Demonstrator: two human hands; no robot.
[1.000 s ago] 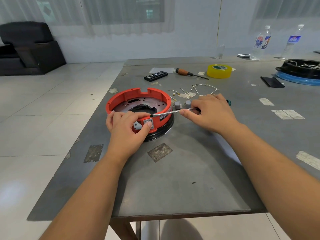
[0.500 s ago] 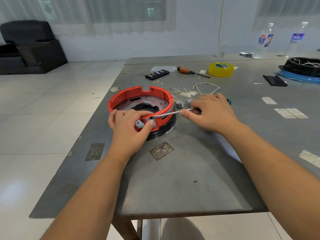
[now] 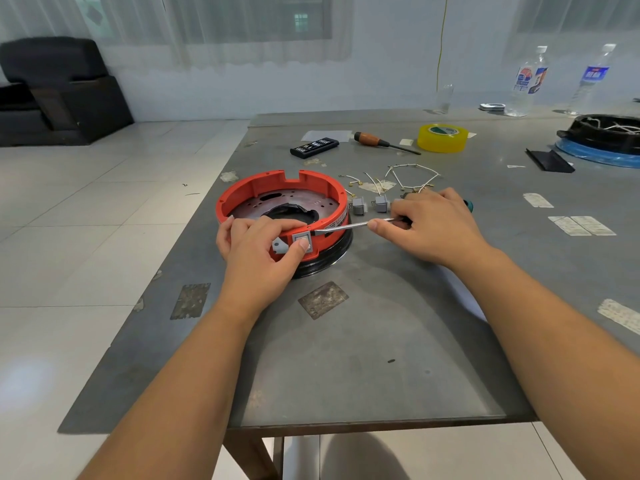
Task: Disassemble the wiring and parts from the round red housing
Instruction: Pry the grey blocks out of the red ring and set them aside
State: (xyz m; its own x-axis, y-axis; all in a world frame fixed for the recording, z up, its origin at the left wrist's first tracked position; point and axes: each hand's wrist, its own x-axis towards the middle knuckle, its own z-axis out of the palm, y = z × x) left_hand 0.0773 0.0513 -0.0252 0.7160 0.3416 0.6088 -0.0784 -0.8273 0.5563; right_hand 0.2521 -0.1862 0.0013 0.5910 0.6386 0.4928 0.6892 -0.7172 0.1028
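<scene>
While left hand grips housing, right hand holds screwdriver.

- The screwdriver tip now sits at the upper right corner of the grey switch on the red housing wall; a second ago it lay a little higher, over the housing rim.
- The left hand shifts slightly on the housing: its thumb now presses on the face of the grey switch rather than beside its lower edge.
- The right hand holds the screwdriver at a slightly flatter slant against the housing than half a second ago.
</scene>
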